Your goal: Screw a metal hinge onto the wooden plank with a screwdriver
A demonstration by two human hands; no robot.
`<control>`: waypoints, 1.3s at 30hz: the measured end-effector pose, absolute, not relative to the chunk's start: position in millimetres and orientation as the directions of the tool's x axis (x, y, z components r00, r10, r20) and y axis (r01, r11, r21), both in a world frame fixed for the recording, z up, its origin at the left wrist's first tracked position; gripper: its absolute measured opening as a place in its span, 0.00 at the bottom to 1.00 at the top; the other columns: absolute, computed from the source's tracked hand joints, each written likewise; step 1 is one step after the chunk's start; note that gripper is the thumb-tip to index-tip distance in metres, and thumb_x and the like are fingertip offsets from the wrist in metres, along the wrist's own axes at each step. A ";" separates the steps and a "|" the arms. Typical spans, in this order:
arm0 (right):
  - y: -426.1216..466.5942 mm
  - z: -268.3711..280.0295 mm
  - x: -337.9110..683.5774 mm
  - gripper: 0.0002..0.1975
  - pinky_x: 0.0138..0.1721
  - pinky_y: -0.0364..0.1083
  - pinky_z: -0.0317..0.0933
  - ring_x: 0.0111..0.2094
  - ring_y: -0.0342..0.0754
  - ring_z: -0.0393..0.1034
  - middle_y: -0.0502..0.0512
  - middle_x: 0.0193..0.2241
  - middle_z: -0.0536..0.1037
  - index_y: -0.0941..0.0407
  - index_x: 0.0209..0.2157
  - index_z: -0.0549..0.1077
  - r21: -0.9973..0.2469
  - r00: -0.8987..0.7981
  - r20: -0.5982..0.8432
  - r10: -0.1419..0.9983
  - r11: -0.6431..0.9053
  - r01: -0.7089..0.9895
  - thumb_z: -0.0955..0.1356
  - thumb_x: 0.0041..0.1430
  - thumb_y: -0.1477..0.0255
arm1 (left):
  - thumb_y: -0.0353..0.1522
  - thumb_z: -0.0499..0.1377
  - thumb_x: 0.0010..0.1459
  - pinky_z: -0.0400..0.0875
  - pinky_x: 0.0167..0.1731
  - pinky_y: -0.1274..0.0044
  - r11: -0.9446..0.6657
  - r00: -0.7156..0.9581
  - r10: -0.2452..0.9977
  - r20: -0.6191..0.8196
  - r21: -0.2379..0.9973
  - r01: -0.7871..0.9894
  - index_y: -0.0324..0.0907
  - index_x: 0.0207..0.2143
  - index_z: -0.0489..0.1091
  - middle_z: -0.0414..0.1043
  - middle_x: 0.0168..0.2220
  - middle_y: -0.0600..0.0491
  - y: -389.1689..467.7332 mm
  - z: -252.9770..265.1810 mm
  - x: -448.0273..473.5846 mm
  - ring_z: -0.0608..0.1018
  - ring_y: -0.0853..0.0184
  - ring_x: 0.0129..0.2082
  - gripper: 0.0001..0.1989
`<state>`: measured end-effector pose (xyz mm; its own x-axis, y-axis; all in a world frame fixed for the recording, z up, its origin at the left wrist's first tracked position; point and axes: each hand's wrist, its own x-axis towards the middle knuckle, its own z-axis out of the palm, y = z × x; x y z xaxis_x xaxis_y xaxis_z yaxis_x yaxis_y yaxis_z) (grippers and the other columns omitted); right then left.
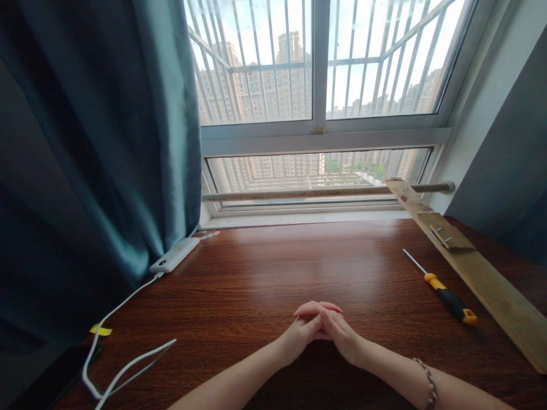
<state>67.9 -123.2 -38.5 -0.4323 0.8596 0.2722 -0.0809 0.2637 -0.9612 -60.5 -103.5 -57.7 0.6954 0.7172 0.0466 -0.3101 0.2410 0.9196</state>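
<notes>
My left hand (296,337) and my right hand (344,337) meet at the near middle of the dark wooden table (239,285). Their fingers are folded over one another and closed, and no object shows between them. A braided bracelet (429,382) circles my right wrist. To the right of my hands, apart from them, lies a screwdriver (450,299) with a black and yellow handle, its metal tip pointing away to the left.
A long wooden board (491,290), with a small piece and screws on it, slants across the right side onto a rail (299,194) by the window. At left are a white power bank (175,255), its white cable (123,302), yellow tape (101,330) and a blue curtain (171,142).
</notes>
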 end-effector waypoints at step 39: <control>-157.5 14.9 397.5 0.20 0.36 0.48 0.60 0.35 0.54 0.69 0.64 0.34 0.75 0.57 0.36 0.69 -0.762 0.611 0.441 0.657 -0.085 0.641 0.61 0.51 0.55 | 0.38 0.51 0.57 0.44 0.19 0.80 -0.540 0.595 0.770 0.231 0.734 0.413 0.40 0.13 0.48 0.40 0.14 0.61 -120.7 -37.9 -31.3 0.48 0.77 0.17 0.23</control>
